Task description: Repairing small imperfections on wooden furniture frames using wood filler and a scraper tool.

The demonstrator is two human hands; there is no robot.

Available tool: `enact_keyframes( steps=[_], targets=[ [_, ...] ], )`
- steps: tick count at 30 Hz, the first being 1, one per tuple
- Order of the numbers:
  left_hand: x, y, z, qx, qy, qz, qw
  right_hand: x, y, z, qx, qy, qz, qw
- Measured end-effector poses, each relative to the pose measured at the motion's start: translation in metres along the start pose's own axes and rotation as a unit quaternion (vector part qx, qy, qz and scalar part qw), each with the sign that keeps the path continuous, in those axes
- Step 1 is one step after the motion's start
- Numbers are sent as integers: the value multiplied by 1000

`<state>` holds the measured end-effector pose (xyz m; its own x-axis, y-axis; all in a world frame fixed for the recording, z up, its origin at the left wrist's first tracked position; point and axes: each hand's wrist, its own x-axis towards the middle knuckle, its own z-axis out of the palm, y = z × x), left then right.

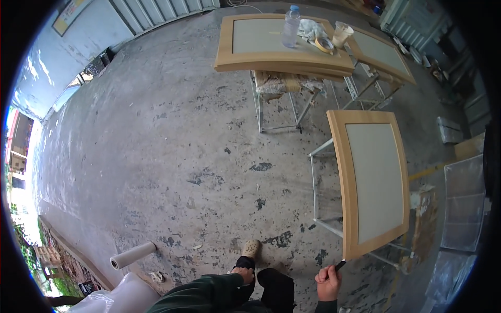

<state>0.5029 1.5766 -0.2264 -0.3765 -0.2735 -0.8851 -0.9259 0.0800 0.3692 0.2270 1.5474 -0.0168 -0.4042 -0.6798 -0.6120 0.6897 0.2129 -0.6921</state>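
Note:
My right hand (327, 284) is closed around a short, slim black tool (340, 265) with a small pale tip, its exact kind too small to make out. The tool's tip is by the near left corner of a framed panel (374, 177), pale wood around a grey-white centre; whether they touch I cannot tell. That panel lies on a metal trestle (314, 188). Under a dark green sleeve, my left hand (243, 274) is low beside my black trouser leg, its fingers mostly hidden.
A larger framed panel (255, 63) on a padded stand carries a water bottle (290, 28), a cloth (311, 30), a tape roll (324, 45) and a plastic cup (342, 34). Another panel (383, 55) is behind it. A white roll (133, 255) lies left; wrapped packages (463, 201) line the right.

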Motion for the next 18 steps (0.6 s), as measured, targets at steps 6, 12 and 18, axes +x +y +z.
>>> enact_keyframes(
  steps=[6, 12, 18],
  targets=[
    [-33, -45, -74, -95, 63, -155, 981, 54, 2, 62, -52, -62, 49, 996],
    [-26, -32, -156, -157, 171, -188, 954, 140, -3, 113, -47, -98, 94, 990],
    [-8, 20, -289, -254, 364, -110, 889, 205, -23, 167, -78, -105, 109, 985]
  ],
)
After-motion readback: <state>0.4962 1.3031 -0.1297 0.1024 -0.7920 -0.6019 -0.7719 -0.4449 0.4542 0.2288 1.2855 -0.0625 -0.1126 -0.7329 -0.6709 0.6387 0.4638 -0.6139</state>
